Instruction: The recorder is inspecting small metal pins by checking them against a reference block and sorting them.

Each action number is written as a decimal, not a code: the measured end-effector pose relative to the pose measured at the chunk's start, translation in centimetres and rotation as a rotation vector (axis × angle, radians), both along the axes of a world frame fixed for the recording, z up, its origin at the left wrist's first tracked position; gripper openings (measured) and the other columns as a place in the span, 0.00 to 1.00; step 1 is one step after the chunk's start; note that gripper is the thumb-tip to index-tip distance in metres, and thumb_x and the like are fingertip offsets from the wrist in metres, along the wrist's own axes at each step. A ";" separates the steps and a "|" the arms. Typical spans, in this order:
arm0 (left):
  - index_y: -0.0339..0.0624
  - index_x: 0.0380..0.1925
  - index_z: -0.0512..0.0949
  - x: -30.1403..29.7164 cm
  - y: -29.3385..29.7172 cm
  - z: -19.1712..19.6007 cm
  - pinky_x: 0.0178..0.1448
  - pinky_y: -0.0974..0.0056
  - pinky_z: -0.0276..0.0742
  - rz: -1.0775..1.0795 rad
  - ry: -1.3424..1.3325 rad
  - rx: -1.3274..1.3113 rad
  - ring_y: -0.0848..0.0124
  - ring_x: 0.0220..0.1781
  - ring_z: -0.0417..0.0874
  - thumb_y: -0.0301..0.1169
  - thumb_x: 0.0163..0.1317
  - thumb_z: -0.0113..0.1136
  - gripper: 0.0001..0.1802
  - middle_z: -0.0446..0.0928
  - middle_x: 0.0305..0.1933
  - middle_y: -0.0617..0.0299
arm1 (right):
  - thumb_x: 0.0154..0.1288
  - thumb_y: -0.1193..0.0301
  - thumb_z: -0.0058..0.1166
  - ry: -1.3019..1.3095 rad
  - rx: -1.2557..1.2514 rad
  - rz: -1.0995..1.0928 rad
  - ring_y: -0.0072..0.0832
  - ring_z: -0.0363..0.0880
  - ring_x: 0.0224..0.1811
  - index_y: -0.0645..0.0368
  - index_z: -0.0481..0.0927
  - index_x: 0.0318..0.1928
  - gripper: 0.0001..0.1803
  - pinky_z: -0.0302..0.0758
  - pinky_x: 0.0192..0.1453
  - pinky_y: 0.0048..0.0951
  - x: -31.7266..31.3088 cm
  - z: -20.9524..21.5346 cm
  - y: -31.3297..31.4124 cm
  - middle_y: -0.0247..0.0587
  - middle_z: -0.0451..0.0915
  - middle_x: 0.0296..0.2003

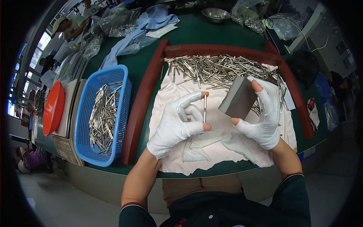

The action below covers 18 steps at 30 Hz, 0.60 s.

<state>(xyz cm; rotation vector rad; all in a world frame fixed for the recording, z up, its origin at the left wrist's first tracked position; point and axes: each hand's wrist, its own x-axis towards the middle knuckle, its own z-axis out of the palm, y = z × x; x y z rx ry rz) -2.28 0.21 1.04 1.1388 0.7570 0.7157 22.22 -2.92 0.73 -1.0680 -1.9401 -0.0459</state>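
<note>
Both my hands wear white gloves with bare fingertips. My left hand [179, 123] pinches a thin metal pin [205, 108] upright by its two ends, between thumb and a fingertip. To its right, my right hand [264, 117] grips a dark grey rectangular block [239, 99], tilted, between thumb and fingers. Pin and block are apart. Beyond the hands, a heap of similar metal pins [211, 70] lies on a pale pink cloth [170, 90]. A crumpled white cloth [221, 143] rests below my hands.
Dark red padded bars [141, 109] frame the cloth at left, back and right. A blue plastic basket [126, 98] of metal pins stands left, beside an orange-red bowl [54, 108]. Farther back are a light blue cloth [151, 19], a metal bowl [215, 14] and bags. Other people work at far left.
</note>
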 end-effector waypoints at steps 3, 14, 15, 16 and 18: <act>0.36 0.67 0.66 0.2 0.1 -0.1 0.33 0.76 0.71 0.010 0.021 0.007 0.83 0.28 0.76 0.21 0.50 0.74 0.42 0.77 0.26 0.68 | 0.42 0.66 0.74 0.002 0.039 -0.001 0.42 0.70 0.56 0.58 0.65 0.68 0.50 0.70 0.58 0.40 0.1 0.0 0.1 0.48 0.71 0.58; 0.37 0.67 0.66 0.7 0.0 -0.6 0.37 0.77 0.72 -0.028 -0.023 -0.031 0.83 0.31 0.74 0.21 0.52 0.73 0.41 0.77 0.29 0.68 | 0.42 0.63 0.74 -0.059 0.110 0.039 0.42 0.71 0.53 0.57 0.66 0.68 0.49 0.69 0.56 0.41 -0.9 -0.5 0.2 0.48 0.72 0.58; 0.35 0.67 0.66 0.8 -0.1 -0.5 0.39 0.76 0.73 -0.026 -0.030 -0.051 0.83 0.31 0.75 0.21 0.51 0.73 0.42 0.77 0.29 0.68 | 0.42 0.63 0.74 -0.059 0.109 0.040 0.42 0.71 0.53 0.57 0.66 0.68 0.49 0.69 0.56 0.41 -1.0 -0.4 0.2 0.48 0.72 0.58; 0.33 0.67 0.66 0.9 -0.2 -0.4 0.41 0.76 0.74 -0.024 -0.037 -0.071 0.82 0.32 0.76 0.21 0.51 0.74 0.42 0.77 0.29 0.68 | 0.42 0.63 0.74 -0.066 0.111 0.037 0.42 0.71 0.53 0.57 0.67 0.67 0.49 0.69 0.56 0.41 -1.2 -0.4 0.2 0.48 0.72 0.57; 0.31 0.66 0.65 1.4 -0.4 -0.2 0.42 0.76 0.75 -0.042 -0.034 -0.093 0.82 0.33 0.77 0.21 0.50 0.74 0.42 0.78 0.30 0.68 | 0.41 0.63 0.74 -0.073 0.111 0.039 0.42 0.71 0.53 0.57 0.68 0.66 0.48 0.69 0.56 0.41 -1.7 -0.2 0.1 0.48 0.73 0.57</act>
